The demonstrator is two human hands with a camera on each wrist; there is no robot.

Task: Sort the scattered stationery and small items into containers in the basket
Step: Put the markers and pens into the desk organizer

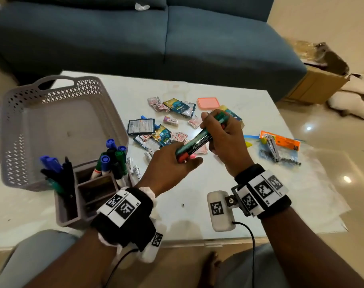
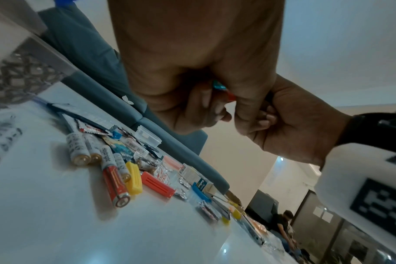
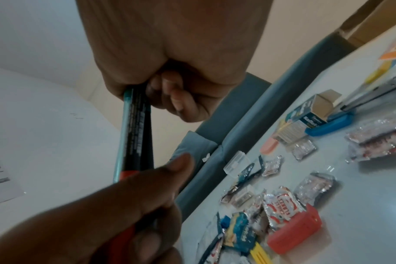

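Two markers, one green and one red-capped, are held side by side above the white table. My left hand grips their lower, red-capped ends. My right hand grips their upper ends. In the right wrist view the markers run from my right hand down into my left hand. The grey basket stands at the left. In front of it a grey divided organiser holds several markers upright.
Snack sachets, a small eraser, an orange lid and a bagged stapler lie scattered on the table's far half. Batteries and coloured clips lie near the organiser. A blue sofa stands behind; a cardboard box sits at the right.
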